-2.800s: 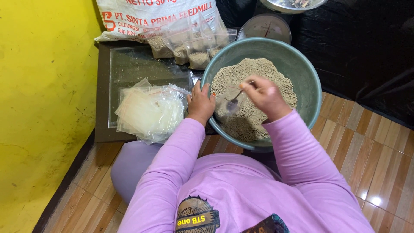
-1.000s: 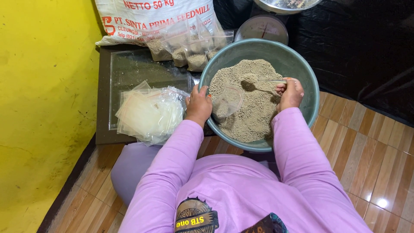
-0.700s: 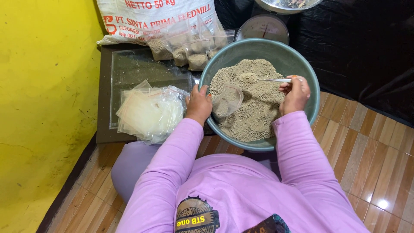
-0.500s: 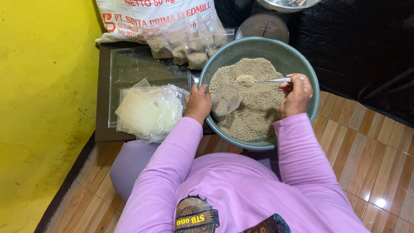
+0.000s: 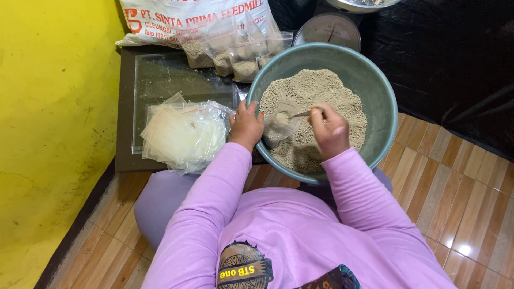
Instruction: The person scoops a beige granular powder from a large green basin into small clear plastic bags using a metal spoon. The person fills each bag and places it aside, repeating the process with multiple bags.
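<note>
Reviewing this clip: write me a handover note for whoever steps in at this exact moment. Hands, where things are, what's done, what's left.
Left hand: at the rim of the green basin, holding a small clear bag open over the feed.
Right hand: fingers closed on a spoon, tipped into the bag's mouth.
Brown granular feed is heaped in the basin. A stack of empty clear bags lies left of it on the dark tabletop. Filled bags lean against the white sack behind; a dial scale stands next to them.
Done: several bags filled.
Left: the bag in hand looks only partly filled; plenty of feed and empty bags remain.
</note>
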